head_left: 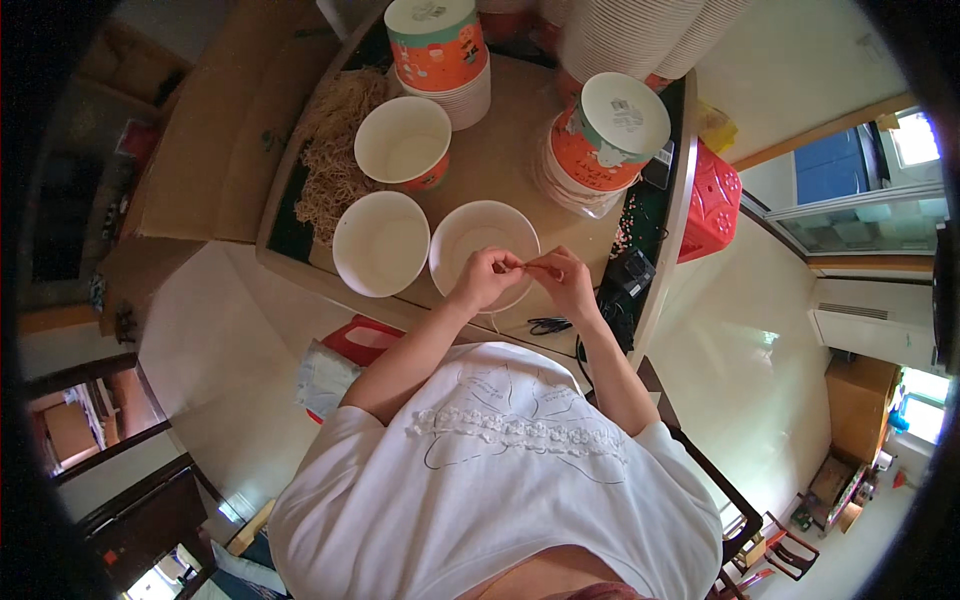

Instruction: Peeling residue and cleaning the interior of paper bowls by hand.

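Observation:
My left hand [487, 277] and my right hand [566, 281] meet at the fingertips over a white paper tub [470, 220] at the table's near edge. Both hands are closed in a pinch; what lies between the fingers is too small to make out. A thin pale string [494, 323] shows below the tub's near rim. Just left stands another open white tub [381, 245], its inside bare. Behind it is an open orange-printed tub [402, 142]. Along the table's left side lies a tangled heap of beige strings [340, 150].
Stacked orange tubs [438, 50] stand at the back left. An upside-down tub [625, 115] tops a stack on the right, with tall stacks of white tubs [640, 30] behind. A black device [632, 272] with cables sits at the right edge, near a red plastic stool [712, 205]. A cardboard box [200, 150] is at left.

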Tool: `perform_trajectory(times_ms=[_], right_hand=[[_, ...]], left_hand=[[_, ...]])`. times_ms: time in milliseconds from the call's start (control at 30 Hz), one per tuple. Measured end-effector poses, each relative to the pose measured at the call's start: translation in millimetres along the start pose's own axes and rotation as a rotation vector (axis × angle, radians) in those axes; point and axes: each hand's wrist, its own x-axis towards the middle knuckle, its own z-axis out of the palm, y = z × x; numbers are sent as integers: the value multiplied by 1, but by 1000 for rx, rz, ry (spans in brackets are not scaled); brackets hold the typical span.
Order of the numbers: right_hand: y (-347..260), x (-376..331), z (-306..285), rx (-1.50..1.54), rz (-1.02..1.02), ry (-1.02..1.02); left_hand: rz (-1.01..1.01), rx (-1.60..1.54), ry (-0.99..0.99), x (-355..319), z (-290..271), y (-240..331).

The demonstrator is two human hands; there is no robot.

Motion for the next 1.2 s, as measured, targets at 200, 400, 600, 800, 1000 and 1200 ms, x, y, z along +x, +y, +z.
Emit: perform_trajectory(times_ms=[200, 400, 600, 800, 1000, 1200], right_hand=[[-7, 1, 1, -28, 3, 39], [-9, 1, 5, -45, -7, 69], [-10, 1, 8, -96, -20, 63], [-32, -1, 5, -249, -103, 8], [-23, 2, 10, -243, -76, -35], [-18, 2, 15, -301, -111, -12]], left_hand=[[-258, -251, -19, -1, -8, 16], [-121, -117, -35, -1, -6, 9], [60, 142, 65, -5, -4, 23], [64, 139, 121, -5, -7, 18], [61, 170, 129, -6, -10, 17], [56, 144, 142, -7, -10, 9]])
